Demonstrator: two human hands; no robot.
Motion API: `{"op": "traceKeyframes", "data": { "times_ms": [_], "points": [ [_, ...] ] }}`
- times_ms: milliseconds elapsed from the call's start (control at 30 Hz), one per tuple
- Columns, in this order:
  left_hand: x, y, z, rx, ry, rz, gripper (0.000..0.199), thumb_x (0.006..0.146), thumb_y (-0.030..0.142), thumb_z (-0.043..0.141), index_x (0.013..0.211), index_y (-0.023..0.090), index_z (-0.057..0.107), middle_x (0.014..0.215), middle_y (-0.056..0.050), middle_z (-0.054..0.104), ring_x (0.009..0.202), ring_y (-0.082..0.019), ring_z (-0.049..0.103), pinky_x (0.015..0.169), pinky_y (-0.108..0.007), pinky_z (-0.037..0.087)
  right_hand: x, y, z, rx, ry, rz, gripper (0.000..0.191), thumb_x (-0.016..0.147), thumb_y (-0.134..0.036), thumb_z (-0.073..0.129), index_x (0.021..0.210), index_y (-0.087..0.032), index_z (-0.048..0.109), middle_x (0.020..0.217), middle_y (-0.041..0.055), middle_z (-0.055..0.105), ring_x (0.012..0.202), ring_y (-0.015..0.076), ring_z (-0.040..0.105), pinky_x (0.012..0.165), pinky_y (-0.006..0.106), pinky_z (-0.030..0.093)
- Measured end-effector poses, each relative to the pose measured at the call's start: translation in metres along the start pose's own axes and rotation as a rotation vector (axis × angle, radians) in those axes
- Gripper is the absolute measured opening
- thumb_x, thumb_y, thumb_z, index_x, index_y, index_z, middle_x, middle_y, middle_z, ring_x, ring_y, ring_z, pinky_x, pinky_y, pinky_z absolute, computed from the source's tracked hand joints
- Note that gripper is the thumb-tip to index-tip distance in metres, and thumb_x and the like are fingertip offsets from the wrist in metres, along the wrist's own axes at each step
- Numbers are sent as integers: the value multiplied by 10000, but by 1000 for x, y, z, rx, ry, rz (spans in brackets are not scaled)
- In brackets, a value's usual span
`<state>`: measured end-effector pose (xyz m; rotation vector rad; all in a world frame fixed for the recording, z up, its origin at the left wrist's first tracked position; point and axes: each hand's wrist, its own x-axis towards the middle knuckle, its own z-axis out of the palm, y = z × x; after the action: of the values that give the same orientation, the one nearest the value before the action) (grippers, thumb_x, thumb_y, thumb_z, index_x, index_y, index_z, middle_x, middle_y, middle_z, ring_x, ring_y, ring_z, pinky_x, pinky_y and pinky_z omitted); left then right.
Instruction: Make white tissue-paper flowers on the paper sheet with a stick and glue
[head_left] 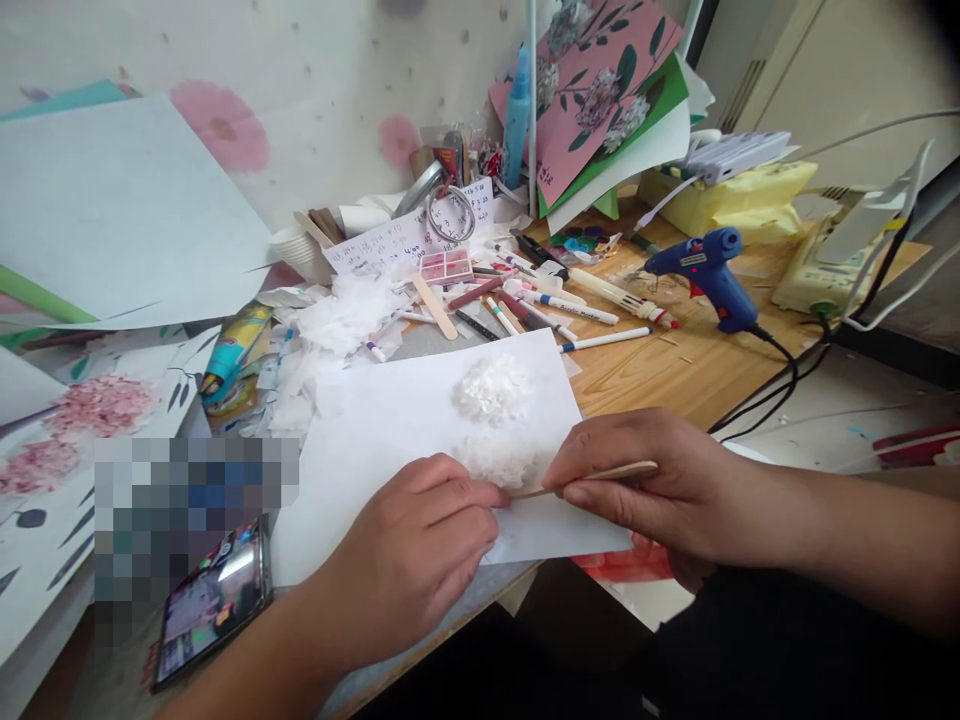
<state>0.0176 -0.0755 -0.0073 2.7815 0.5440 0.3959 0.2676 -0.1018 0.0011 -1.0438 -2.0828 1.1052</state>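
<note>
A sheet of white paper [375, 430] lies in front of me and carries two fluffy clusters of white petals. The upper cluster [491, 388] is fuller and rounder; the lower cluster [499, 455] is flatter and partly covered by my fingers. My right hand [660, 480] pinches a thin wooden craft stick [619, 472], its far end at the lower cluster's near edge. My left hand [427, 540] rests on the paper, fingers bent and close together, index fingertip by the stick's end. Whatever those fingers pinch is hidden.
A blue hot glue gun [705, 270] stands on the wooden table [622, 365] at right, its cord trailing off the edge. Markers [577, 305] and white tissue scraps [345, 315] crowd the back. A phone [217, 600] lies left, near flower artwork [97, 405].
</note>
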Motion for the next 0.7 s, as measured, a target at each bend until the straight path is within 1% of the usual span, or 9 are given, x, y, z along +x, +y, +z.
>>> {"op": "traceKeyframes", "data": {
  "times_ms": [100, 233, 333, 467, 567, 633, 700],
  "points": [
    [1, 0, 0, 32, 8, 12, 156, 814, 52, 512, 852, 172, 604, 1050, -58, 667, 887, -196, 545, 772, -335, 473, -1, -3, -5, -8, 53, 46, 177, 881, -246, 510, 871, -177, 673, 775, 18, 676, 703, 132, 611, 641, 227, 468],
    [0, 0, 1, 43, 1, 13, 149, 818, 52, 514, 847, 169, 602, 1066, -47, 666, 878, -196, 519, 770, -343, 465, -2, -2, -8, -31, 101, 37, 169, 873, -253, 529, 854, -166, 672, 732, 8, 665, 644, 116, 597, 568, 208, 446],
    [-1, 1, 2, 45, -11, 5, 150, 820, 50, 513, 854, 168, 598, 1080, -37, 662, 876, -195, 502, 771, -349, 457, 0, 0, -7, -29, 97, 25, 170, 877, -253, 526, 869, -166, 673, 743, 8, 669, 658, 116, 600, 575, 208, 447],
    [-2, 0, 2, 36, -23, 0, 143, 820, 49, 519, 859, 168, 588, 1079, -29, 658, 873, -197, 494, 756, -348, 444, 2, 3, -6, -34, 121, 3, 166, 879, -243, 532, 894, -159, 675, 804, 16, 686, 724, 119, 619, 634, 212, 463],
    [-1, -1, 1, -26, -29, -15, 156, 817, 42, 517, 859, 177, 581, 1072, -27, 647, 881, -189, 503, 779, -348, 433, 3, 5, -8, -27, 139, 20, 165, 875, -249, 548, 902, -155, 681, 809, 12, 688, 722, 113, 624, 638, 205, 465],
    [0, 1, 0, -120, 13, -78, 159, 815, 45, 516, 849, 187, 577, 1047, -27, 622, 889, -172, 514, 792, -327, 431, 3, 5, -10, 1, 141, 31, 170, 875, -262, 552, 895, -158, 684, 796, 5, 689, 707, 109, 629, 629, 199, 468],
    [2, 5, 0, -215, 104, -211, 150, 822, 67, 520, 844, 202, 583, 1006, -23, 570, 895, -152, 522, 791, -297, 432, 3, 5, -11, 32, 155, 32, 176, 877, -273, 550, 884, -162, 687, 782, 0, 693, 700, 109, 636, 625, 198, 473]
  ]
}}
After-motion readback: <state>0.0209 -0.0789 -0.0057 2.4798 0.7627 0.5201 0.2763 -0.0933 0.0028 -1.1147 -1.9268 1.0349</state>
